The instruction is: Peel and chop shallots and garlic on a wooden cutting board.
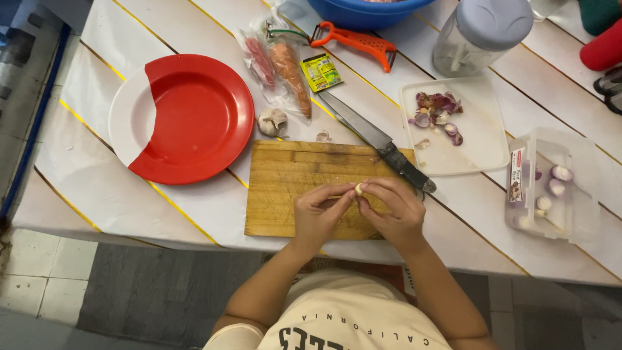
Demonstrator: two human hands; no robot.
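Your left hand (317, 210) and right hand (392, 209) meet over the wooden cutting board (285, 194), fingertips pinched together on a small pale garlic clove (358, 188). Both hands grasp that clove from opposite sides, the left from the left and the right from the right, and it sits just above the board's right half.

Going left to right across the white surface (78, 162): a red plate (184, 120) with a white segment on its left side lies well left of the board. Just beside its right rim sits a garlic bulb (273, 121), with a loose bit of garlic skin (322, 136) near the board's top edge. Above those, a clear bag with a carrot (289, 68) lies at an angle, and a small green and yellow sachet (321, 71) rests beside it. An orange peeler (355, 40) lies below the blue bowl (363, 13) at the top edge. A black-handled knife (379, 142) runs diagonally, its handle touching the board's upper right corner, close to your right hand. Further right, a clear lid (479, 142) carries purple shallot peelings (437, 110), a jar with a grey lid (483, 35) stands above it, and a clear container (554, 185) with peeled shallots sits at the far right.
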